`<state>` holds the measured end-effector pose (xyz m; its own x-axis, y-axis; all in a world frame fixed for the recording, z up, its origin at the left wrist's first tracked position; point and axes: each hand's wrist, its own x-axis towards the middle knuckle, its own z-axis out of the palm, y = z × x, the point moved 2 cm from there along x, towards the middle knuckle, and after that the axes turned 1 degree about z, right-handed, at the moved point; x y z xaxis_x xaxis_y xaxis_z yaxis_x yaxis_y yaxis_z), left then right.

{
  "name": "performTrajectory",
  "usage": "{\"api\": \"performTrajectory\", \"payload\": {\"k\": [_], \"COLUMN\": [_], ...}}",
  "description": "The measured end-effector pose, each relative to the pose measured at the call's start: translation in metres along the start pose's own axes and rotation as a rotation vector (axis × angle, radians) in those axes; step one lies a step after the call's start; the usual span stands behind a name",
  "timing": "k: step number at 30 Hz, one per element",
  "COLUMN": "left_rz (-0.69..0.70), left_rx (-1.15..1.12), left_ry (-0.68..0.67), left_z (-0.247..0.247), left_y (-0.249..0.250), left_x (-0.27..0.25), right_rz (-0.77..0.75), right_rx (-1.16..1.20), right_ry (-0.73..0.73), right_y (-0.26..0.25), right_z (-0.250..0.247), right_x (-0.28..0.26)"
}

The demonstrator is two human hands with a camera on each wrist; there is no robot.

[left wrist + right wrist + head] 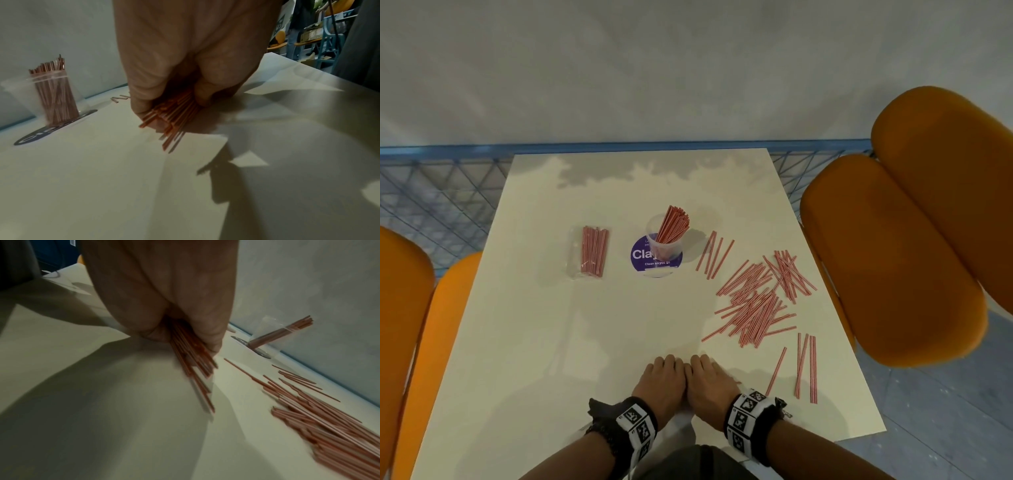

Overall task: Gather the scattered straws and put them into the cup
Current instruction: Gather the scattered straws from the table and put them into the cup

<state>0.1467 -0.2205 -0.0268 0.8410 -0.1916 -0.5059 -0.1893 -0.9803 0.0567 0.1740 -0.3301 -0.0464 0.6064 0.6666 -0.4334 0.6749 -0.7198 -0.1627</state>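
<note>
Both hands sit side by side near the table's front edge, my left hand (666, 365) touching my right hand (705, 365). In the wrist views each grips one bundle of red-and-white straws: my left hand (164, 99) curls round one end of the straw bundle (174, 120), my right hand (185, 337) round the other end of the straw bundle (193, 363). The hands hide the bundle in the head view. A clear cup (666, 240) holding many straws stands mid-table. A large scattered pile of straws (756, 298) lies to the right of it.
A clear packet of straws (592, 251) lies left of the cup. A purple round sticker (640, 257) is under the cup. Loose straws (806, 366) lie right of my right hand and more straws (714, 253) beside the cup. Orange chairs (893, 257) flank the white table (551, 342).
</note>
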Motion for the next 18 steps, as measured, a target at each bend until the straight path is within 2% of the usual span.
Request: {"api": "performTrajectory", "payload": {"k": [3, 9, 15, 18], "left_rz": [-0.027, 0.021, 0.004, -0.012], "left_rx": [-0.013, -0.005, -0.037, -0.036], "left_ry": [0.001, 0.025, 0.003, -0.029], "left_z": [0.004, 0.0, -0.001, -0.007], "left_y": [0.001, -0.001, 0.001, 0.002], "left_x": [-0.002, -0.003, -0.006, -0.007], "right_rz": [0.033, -0.057, -0.033, -0.046], "right_rx": [-0.012, -0.042, -0.091, -0.122], "right_ry": [0.023, 0.102, 0.074, -0.018], "right_y": [-0.003, 0.003, 0.005, 0.007], "right_z": [-0.004, -0.004, -0.004, -0.009], "right_x": [0.0, -0.001, 0.001, 0.001]}}
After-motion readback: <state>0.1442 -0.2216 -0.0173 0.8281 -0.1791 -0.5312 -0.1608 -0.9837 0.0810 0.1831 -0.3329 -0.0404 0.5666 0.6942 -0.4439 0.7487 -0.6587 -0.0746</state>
